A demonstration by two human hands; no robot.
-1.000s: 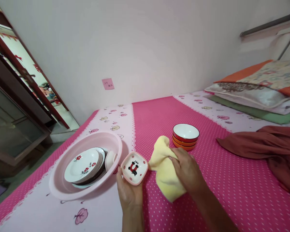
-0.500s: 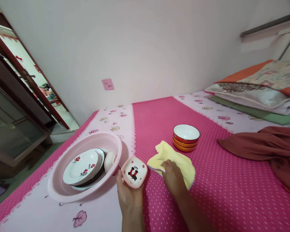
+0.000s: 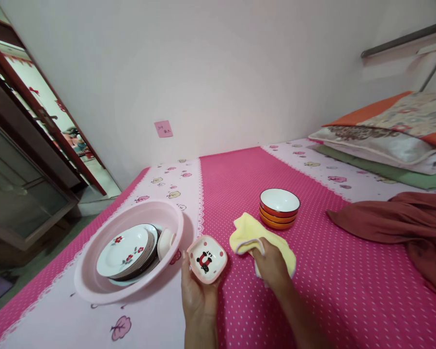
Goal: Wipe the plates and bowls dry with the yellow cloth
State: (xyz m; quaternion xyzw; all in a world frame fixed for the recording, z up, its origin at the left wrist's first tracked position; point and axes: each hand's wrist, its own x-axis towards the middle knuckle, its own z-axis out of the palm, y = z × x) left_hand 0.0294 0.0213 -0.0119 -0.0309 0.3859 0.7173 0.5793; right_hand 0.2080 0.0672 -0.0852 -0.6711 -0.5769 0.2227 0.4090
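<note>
My left hand [image 3: 198, 298] holds a small square pink dish [image 3: 207, 259] with red dots and a cat picture, lifted a little above the pink dotted bedsheet [image 3: 349, 291]. Just right of it, my right hand [image 3: 272, 264] grips a yellow cloth [image 3: 252, 235] that lies bunched on the sheet. Behind the cloth stands a stack of red and orange bowls [image 3: 279, 208] with white insides. To the left sits a pink plastic basin [image 3: 94, 286] holding a pile of flowered white plates [image 3: 125, 245] and a small white dish on edge.
A rust-brown garment [image 3: 396, 218] is spread over the right side of the bed. Folded quilts and pillows [image 3: 388, 140] are stacked at the far right against the wall. An open doorway [image 3: 32, 126] and floor lie beyond the bed's left edge.
My right hand brought the yellow cloth down from beside the dish onto the sheet and now gathers it. My left hand has tilted and shifted the pink dish slightly to the right.
</note>
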